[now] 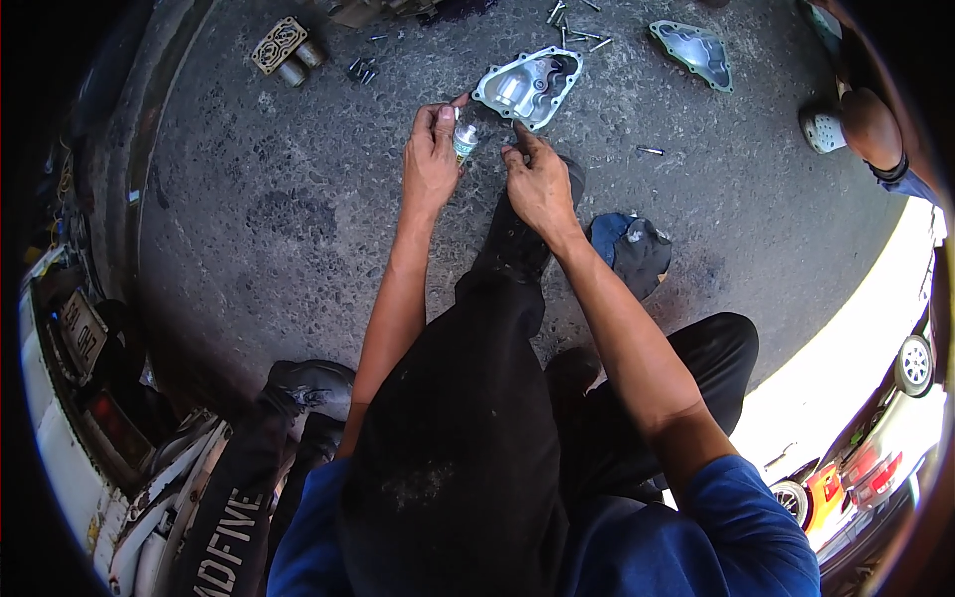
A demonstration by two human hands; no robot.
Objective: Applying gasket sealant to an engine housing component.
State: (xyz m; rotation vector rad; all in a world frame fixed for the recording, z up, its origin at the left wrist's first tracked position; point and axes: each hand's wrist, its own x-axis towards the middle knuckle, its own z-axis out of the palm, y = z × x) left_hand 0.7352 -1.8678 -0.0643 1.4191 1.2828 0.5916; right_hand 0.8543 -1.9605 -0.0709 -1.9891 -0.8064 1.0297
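A silver metal engine cover (528, 88) with bolt holes round its rim lies in front of me, hollow side up. My left hand (432, 159) is closed round a small clear bottle (465, 141) with a coloured label, beside the cover's left edge. One left fingertip reaches the rim there. At the cover's near tip, my right hand (540, 187) puts its stretched index finger against the rim. The right thumb stands apart from that finger, and I see nothing held between them. The other right fingers are partly hidden.
Several bolts (577, 38) lie beyond the cover, with a lone bolt (650, 150) to its right. A second metal cover (693, 55) rests at the far right. A gasketed metal part (282, 48) sits far left. A dark cloth (631, 251) lies beside my right forearm. Another person's foot (824, 129) is at right.
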